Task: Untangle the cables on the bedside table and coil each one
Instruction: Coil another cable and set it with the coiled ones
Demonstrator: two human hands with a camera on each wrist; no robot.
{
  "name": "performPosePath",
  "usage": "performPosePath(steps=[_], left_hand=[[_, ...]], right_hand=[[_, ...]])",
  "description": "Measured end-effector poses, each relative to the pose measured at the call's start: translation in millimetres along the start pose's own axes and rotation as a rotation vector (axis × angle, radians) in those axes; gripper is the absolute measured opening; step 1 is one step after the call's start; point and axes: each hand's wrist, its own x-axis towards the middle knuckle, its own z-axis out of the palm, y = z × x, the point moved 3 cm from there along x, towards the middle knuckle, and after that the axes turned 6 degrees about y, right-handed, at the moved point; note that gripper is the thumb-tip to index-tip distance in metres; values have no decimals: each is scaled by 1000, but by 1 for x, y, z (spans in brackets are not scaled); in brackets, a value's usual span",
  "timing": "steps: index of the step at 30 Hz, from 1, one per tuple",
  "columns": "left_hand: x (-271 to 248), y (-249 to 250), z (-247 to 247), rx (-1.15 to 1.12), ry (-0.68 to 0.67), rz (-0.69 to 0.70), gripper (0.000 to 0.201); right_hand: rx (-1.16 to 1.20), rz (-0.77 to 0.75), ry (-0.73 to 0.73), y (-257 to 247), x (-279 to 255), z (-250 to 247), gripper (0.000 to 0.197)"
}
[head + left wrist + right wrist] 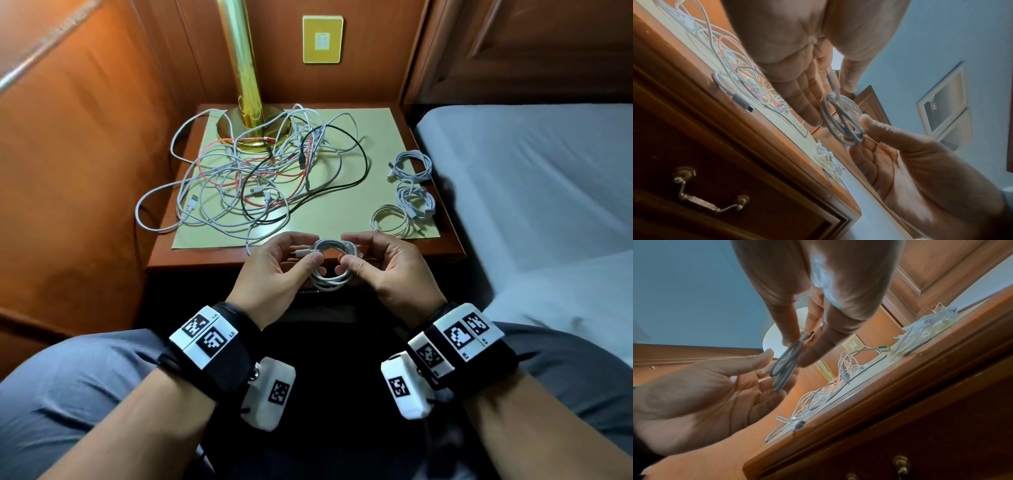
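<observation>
Wood panelling closes in the bedside table, where a tangle of cables sprawls by the lamp base and three finished coils lie at its right edge. Both hands hold a white coil just off the near edge: the left hand pinches its plug end, the right hand pinches the loops. Light, limp and springy, it is probably best held where loops cross. Only the left wrist view shows the drawer handle.
</observation>
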Motion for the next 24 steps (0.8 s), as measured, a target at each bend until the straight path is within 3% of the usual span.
performPosePath(steps=[5,17,20,24], left_hand=[[1,-1,-3,118,8,30,22],[0,2,-4,57,79,57,20],[0,1,-4,47,70,38,22],[2,3,-2,-3,42,-66,40]], right_hand=[[-14,7,-16,1,1,0,29],[-2,140,-28,4,2,-2,28],[-23,138,-15,2,3,-3,24],[-52,109,38,-6,9,-6,19]])
